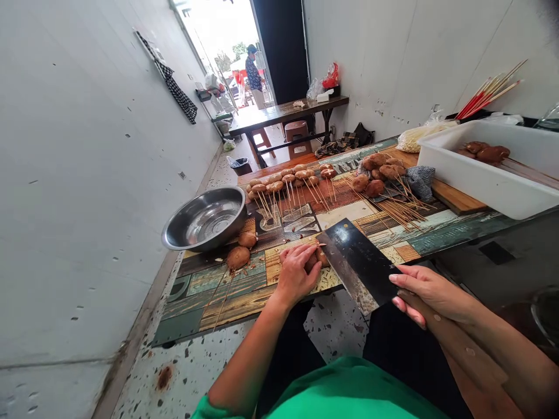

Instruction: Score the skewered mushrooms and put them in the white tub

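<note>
My right hand (pixel 419 294) is wrapped round the handle of a broad, dark cleaver (pixel 358 262). Its blade slants up and left over the front edge of the table. Just left of the blade, my left hand (pixel 298 269) presses and holds a brown mushroom (pixel 322 258) against the tabletop, its fingers partly covering it. The cleaver's far corner is close to the left fingertips; whether they touch I cannot tell. Two more mushrooms (pixel 238 258) lie to the left among small scraps, with thin skewers by the nearer one.
A steel basin (pixel 205 218) stands at the table's left end. Skewered mushrooms (pixel 283 179) line the far side, with another heap (pixel 382 169) to the right. Beyond it, a white tub (pixel 476 174) rests partly on a wooden board (pixel 458 196). A person (pixel 253 75) stands at the doorway.
</note>
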Available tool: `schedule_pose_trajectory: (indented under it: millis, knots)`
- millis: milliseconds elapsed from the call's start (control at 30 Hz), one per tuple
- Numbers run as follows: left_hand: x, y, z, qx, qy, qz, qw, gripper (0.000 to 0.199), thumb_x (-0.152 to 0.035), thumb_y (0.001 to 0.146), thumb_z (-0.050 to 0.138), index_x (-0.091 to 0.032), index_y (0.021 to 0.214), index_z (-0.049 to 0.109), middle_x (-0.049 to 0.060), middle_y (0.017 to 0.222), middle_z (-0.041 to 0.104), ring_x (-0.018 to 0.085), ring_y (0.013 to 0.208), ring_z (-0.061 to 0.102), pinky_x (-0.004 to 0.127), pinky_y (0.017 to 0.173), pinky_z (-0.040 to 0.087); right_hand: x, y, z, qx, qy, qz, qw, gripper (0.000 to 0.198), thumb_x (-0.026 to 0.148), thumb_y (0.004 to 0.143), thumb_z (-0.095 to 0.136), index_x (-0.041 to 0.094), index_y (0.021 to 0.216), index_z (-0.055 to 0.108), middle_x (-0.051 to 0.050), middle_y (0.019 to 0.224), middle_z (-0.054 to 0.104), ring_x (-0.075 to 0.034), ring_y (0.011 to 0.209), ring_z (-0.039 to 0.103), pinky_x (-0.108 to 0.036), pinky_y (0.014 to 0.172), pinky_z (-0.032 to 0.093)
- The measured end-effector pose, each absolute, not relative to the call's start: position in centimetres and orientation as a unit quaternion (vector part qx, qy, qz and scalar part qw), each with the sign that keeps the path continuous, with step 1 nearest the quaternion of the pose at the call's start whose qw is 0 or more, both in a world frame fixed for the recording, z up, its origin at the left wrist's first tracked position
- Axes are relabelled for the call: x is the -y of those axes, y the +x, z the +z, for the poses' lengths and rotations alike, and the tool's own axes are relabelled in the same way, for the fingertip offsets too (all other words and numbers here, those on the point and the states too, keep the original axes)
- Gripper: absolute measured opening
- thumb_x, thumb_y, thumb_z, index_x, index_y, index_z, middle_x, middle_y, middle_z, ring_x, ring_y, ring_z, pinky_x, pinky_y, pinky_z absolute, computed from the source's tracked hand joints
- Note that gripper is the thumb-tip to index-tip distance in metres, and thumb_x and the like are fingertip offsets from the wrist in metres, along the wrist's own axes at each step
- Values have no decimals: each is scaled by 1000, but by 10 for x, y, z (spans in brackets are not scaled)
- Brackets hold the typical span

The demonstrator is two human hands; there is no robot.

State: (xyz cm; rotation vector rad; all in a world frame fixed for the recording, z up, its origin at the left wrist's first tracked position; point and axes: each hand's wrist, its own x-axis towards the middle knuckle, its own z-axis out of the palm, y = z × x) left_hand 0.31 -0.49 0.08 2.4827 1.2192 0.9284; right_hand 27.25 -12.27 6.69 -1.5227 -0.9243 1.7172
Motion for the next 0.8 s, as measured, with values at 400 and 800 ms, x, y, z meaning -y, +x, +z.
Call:
schedule_pose_trajectory:
  millis: [400, 800]
  knots:
    - [14, 15, 26, -483, 722, 453, 198, 51, -39, 85, 77, -21, 131, 62, 7, 105, 75, 23, 96, 71, 39, 94, 51, 147, 273, 69, 366, -566, 652, 348, 49, 61, 77, 74, 24, 79, 42, 1, 55, 67, -9, 33, 50, -19, 38, 36]
    - [16, -24, 29, -444, 454, 506, 584, 59, -58, 62, 89, -11, 93, 72, 0, 66, 63, 10, 52, 55, 21, 48, 45, 146, 231, 56, 476, -531, 642, 282, 43, 64, 88, 60, 22, 84, 51, 3, 59, 68, -10, 39, 54, -23, 47, 39]
